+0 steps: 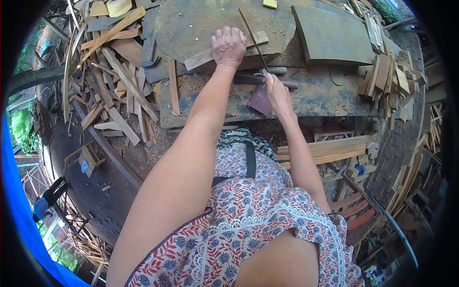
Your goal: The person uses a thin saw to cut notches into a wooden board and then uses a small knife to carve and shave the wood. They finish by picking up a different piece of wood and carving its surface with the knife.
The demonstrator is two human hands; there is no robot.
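My left hand point(228, 46) presses down with curled fingers on a thin strip of wood point(200, 59), which lies across the front part of a thick wooden slab point(181, 33). In my right hand point(277, 93) is the handle of a saw point(252, 36). Its long, narrow blade points away from me and crosses the strip just right of my left hand. The strip's right end point(261, 37) shows beyond the blade. Below my right hand, a dark reddish sheet point(259, 100) rests on the workbench point(330, 98), beside some short rods.
Scrap wood point(125, 86) is heaped at the left. A large thick board point(332, 36) lies at the right of the slab, with a stack of small wood pieces point(384, 76) beyond it. A yellow block point(269, 4) sits at the far edge. Planks point(330, 149) lie below the bench.
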